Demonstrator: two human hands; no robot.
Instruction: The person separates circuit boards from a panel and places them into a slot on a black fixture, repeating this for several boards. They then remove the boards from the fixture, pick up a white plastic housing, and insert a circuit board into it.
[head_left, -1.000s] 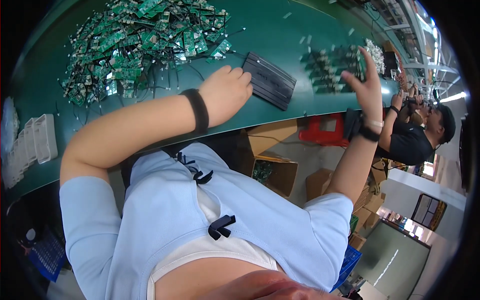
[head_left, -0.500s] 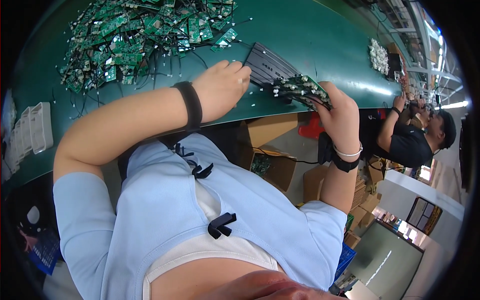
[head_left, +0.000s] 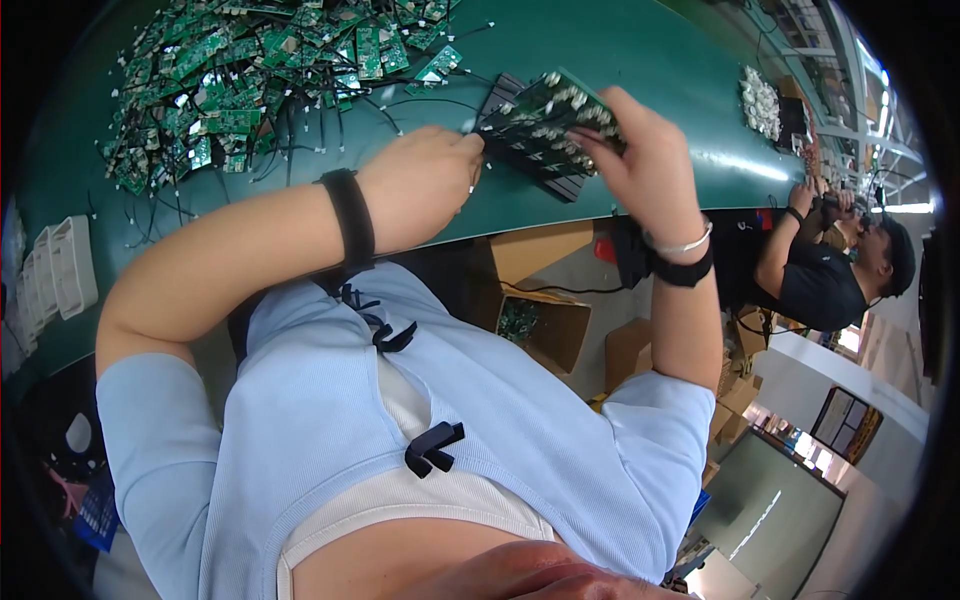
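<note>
My right hand (head_left: pixel 645 160) grips a green circuit board (head_left: pixel 565 95) by its right end, tilted, its face full of white connectors and dark parts. Under the board lies a black ribbed plastic piece (head_left: pixel 568 187) on the green bench, partly covered. My left hand (head_left: pixel 420 188) is closed beside the board's left end, its fingertips pinched together. What they hold is too small and hidden to make out. Beyond my left hand a thin black cable (head_left: pixel 430 101) runs across the bench toward the board.
A large heap of small green circuit boards with black leads (head_left: pixel 235 85) covers the bench's far left. White plastic racks (head_left: pixel 70 265) stand at the left edge. White small parts (head_left: pixel 760 103) are piled far right, near a co-worker (head_left: pixel 825 265). Cardboard boxes (head_left: pixel 545 325) sit below the bench.
The circuit board has been raised and moved left over the black piece, nearer my left hand. My right hand moved up and left with it; my left hand shifted slightly left.
</note>
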